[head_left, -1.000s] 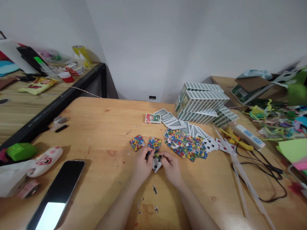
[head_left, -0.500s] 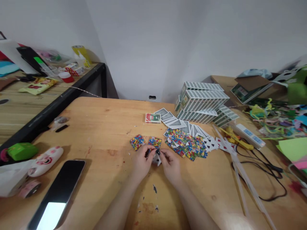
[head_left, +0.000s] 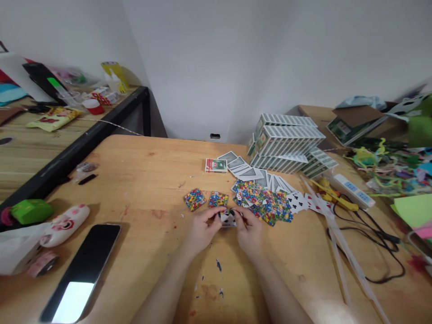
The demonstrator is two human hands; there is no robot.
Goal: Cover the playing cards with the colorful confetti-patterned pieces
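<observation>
A white playing card with black marks (head_left: 228,220) is held by both hands low over the front middle of the table. My left hand (head_left: 203,227) is closed in a pinch at its left edge. At the opposite edge, my right hand (head_left: 249,227) pinches it too. Dark spots show by the fingertips; what they are I cannot make out. Just beyond the hands lie two small squares with a colourful pattern, one to the left (head_left: 195,199) and one nearer the middle (head_left: 218,199). A spread heap of similarly patterned cards (head_left: 270,204) lies right of the right hand.
Behind are a card box (head_left: 216,165), grey-backed cards (head_left: 248,173) and stacked striped boxes (head_left: 290,141). A phone (head_left: 89,256) lies at left. Clear strips (head_left: 351,261), a yellow tool (head_left: 337,198), a power strip (head_left: 353,190) and black cable occupy the right. Dark scraps (head_left: 218,265) lie in front.
My hands have moved slightly apart, the right one to the right. The card between them now shows wider and flatter. The view has shifted slightly.
</observation>
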